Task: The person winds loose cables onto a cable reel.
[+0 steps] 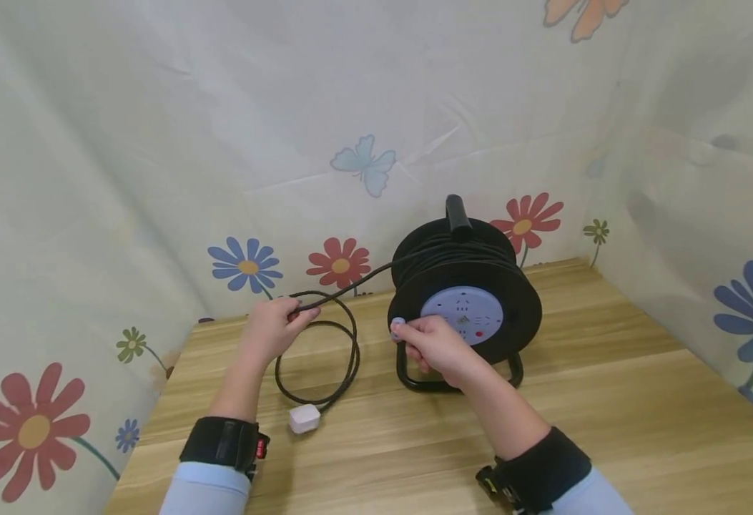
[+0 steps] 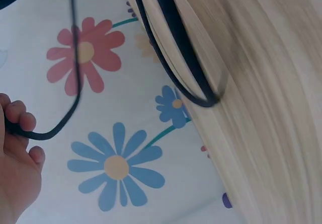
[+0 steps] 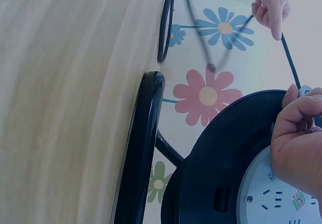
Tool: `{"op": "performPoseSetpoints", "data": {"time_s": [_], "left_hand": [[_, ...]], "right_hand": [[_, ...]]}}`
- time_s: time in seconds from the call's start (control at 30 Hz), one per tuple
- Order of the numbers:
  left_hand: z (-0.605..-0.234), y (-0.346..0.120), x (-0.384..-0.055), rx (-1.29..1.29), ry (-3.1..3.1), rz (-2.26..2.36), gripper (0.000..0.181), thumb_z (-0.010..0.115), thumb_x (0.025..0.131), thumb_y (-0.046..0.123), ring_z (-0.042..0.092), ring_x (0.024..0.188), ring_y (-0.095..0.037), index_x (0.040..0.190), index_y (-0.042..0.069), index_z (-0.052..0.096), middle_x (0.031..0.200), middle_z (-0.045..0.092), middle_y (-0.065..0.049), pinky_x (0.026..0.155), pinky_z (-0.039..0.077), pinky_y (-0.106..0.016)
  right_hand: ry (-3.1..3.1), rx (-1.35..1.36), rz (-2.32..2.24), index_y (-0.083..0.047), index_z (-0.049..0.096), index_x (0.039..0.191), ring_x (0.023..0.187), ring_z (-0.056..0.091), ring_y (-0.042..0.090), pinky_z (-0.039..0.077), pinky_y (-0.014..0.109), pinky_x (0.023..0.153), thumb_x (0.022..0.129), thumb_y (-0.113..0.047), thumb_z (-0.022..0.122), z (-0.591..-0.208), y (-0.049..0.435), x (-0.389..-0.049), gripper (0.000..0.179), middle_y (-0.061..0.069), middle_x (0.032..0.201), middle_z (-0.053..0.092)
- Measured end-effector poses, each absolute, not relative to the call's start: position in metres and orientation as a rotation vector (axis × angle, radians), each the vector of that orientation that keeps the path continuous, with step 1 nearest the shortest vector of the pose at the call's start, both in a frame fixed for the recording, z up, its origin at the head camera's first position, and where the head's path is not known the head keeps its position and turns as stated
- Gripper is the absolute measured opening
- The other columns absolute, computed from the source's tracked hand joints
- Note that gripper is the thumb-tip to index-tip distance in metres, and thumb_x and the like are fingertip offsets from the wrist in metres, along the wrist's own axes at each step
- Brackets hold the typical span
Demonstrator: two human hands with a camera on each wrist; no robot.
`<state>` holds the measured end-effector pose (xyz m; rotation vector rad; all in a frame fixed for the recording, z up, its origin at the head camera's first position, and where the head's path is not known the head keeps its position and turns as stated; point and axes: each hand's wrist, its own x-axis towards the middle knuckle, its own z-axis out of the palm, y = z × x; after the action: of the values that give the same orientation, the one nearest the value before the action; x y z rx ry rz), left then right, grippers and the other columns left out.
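Note:
A black cable reel (image 1: 518, 307) stands on its tubular frame, with black cable wound between its two discs. Its front disc carries a pale blue socket panel (image 1: 488, 307). My right hand (image 1: 437, 347) pinches the small pale winding knob (image 1: 397, 327) at the disc's left edge. To the left, my left hand (image 1: 269, 330) grips the black cable (image 1: 370, 276), which runs up to the reel. Beyond that hand the cable lies in loose loops, ending at a white plug (image 1: 304, 418) on the table. In the left wrist view the cable (image 2: 76, 73) hangs slack from the fingers.
The wood-grain table (image 1: 363, 458) meets a flower-printed curtain (image 1: 273, 143) at the back and both sides. A black carrying handle (image 1: 458, 218) rises from the reel's top. The reel's black foot (image 1: 427, 386) rests on the table in front.

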<state>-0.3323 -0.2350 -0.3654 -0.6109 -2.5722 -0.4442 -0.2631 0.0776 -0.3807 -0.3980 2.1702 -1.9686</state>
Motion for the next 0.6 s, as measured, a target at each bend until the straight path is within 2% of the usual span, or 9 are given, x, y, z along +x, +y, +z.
{"op": "performPoseSetpoints", "data": {"time_s": [0.2,0.6], "left_hand": [[-0.369,-0.255,-0.329,-0.638,-2.592,-0.596,0.048,0.064,0.093,0.037,0.034,0.048,-0.016,0.057,0.016,0.040,0.052,0.035,0.003,0.048,0.031,-0.032],[-0.372,-0.300,-0.319,-0.548,-2.583,-0.594,0.047,0.054,0.097,0.044,0.036,0.051,-0.017,0.063,0.014,0.044,0.057,0.037,0.002,0.052,0.033,-0.034]], "right_hand": [[2.163,-0.397,-1.975,-0.002,0.066,0.095,0.046,0.036,0.013,0.033,0.024,0.043,0.098,-0.035,0.056,-0.380,0.079,-0.264,0.035,0.001,0.056,0.043],[2.154,-0.394,-1.978,-0.002,0.067,0.096,0.047,0.036,0.014,0.034,0.025,0.044,0.098,-0.034,0.056,-0.378,0.078,-0.263,0.034,0.001,0.056,0.042]]}}
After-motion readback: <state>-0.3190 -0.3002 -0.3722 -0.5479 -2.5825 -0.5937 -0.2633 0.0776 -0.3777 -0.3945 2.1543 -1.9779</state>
